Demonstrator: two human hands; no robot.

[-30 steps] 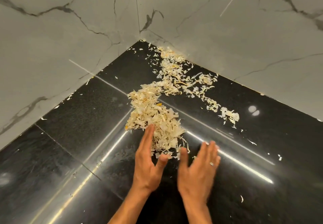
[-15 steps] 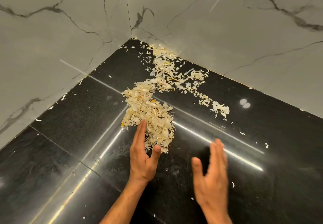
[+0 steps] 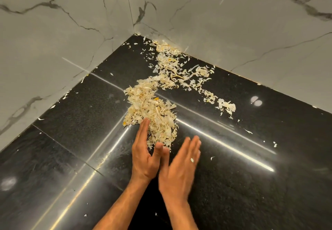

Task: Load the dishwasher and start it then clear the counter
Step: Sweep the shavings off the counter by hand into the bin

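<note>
— Two walls point(image 3: 62, 37) of grey veined marble are meeting in the far corner ahead of you, and the black counter point(image 3: 251, 185) is running out from them towards you, shining with long streaks of reflected light.

— And what is lying on it?

— Pale, dry peelings. The thick pile of peelings point(image 3: 150, 111) is sitting in the middle of the counter, just past your fingertips, and a thinner trail of scraps point(image 3: 172, 71) is stretching from it back into the corner, then curling off to the right. Loose flakes are lying scattered around, some along the foot of the left wall.

— How are you seeing my hands?

— You are holding both of them over the counter at the near edge of the pile. Your left hand point(image 3: 144, 155) is standing on its edge, fingers straight and close together, the tips touching the peelings. Your right hand point(image 3: 179, 168) is blurring just beside it, fingers straight and together, gripping nothing; whether it is touching the counter I cannot tell. You are wearing a ring point(image 3: 192, 160) on one finger of that hand.
</note>
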